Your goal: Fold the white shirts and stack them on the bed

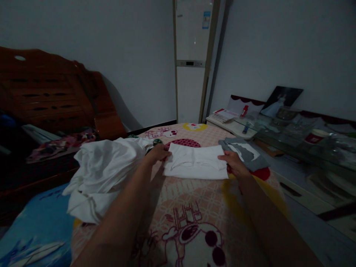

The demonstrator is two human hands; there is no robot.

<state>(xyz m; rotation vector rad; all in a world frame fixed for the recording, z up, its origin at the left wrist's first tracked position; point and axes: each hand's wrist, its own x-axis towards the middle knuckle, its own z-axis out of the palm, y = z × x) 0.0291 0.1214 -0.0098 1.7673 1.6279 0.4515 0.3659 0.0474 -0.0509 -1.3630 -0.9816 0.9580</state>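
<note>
A white garment [197, 168], folded into a flat rectangle with a curved neckline showing, is between my two hands over the patterned cloth [178, 189]. My left hand [159, 154] grips its left edge, thumb on top. On the opposite edge, my right hand [233, 161] pinches the fabric between thumb and fingers. Left of my left forearm lies a loose heap of white clothing [111, 167]. A folded grey garment with a white patch [258, 159] rests just beyond my right hand.
A wooden bench [50, 92] stands at the left, near a blue printed cloth [47, 222]. To the right, a glass-topped cabinet [278, 137] carries papers [224, 115], a red bottle [244, 111] and a paper cup [315, 137]. A tall white appliance [190, 92] stands in the corner.
</note>
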